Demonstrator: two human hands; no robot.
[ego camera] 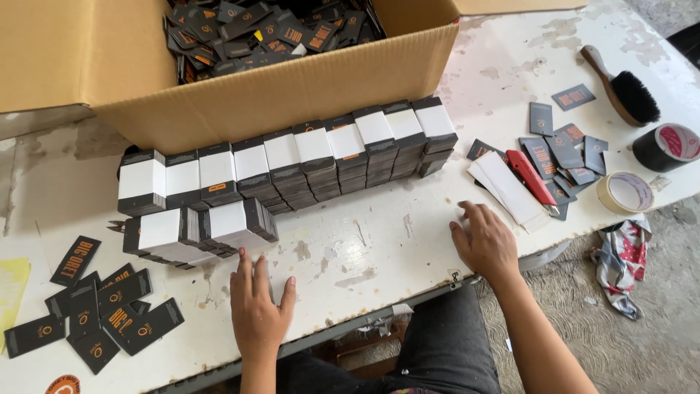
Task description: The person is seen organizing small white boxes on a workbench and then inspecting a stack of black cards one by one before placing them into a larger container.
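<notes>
My left hand (pixel 259 303) lies flat on the white table (pixel 364 248), fingers together, just below two banded stacks of black tags (pixel 211 228). My right hand (pixel 485 241) rests palm down on the table with fingers spread, close to a pile of white paper strips (pixel 507 186) and a red box cutter (pixel 531 177). Neither hand holds anything. A long row of black tag bundles wrapped in white bands (pixel 292 164) stands against a cardboard box (pixel 277 95).
The open box holds several loose black tags (pixel 262 33). More loose tags lie at the left (pixel 102 310) and right (pixel 565 153). A brush (pixel 623 87), a black tape roll (pixel 667 146) and a beige tape roll (pixel 625 192) sit at the right edge. A cloth (pixel 623 259) lies on the floor.
</notes>
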